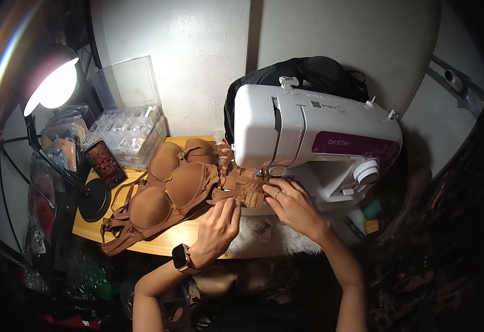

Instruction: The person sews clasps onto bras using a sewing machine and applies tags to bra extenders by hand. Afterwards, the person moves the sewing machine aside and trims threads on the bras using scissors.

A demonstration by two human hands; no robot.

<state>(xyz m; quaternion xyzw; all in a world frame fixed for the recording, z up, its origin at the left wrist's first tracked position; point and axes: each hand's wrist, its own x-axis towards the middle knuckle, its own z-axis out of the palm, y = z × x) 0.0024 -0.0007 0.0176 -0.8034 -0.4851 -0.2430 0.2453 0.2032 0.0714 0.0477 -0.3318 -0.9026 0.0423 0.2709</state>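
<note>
Brown bras [150, 206] lie on the table, cups up, their bands reaching right to the white sewing machine [269, 130]. My left hand [220, 224], wearing a watch [182, 258], has its fingers closed on the near edge of the brown band. My right hand [294, 205] rests beside the needle area, its bent fingers pressing the end of the band [247, 193] onto the machine bed. The presser foot [260, 172] shows just beyond the fabric; whether it is down on the cloth I cannot tell.
A lit lamp [54, 88] and a phone [105, 164] stand at the left, near a clear compartment box [123, 133]. Black fabric [308, 69] is piled behind the machine. White fur [289, 240] with a small tag [263, 229] lies along the table's front edge.
</note>
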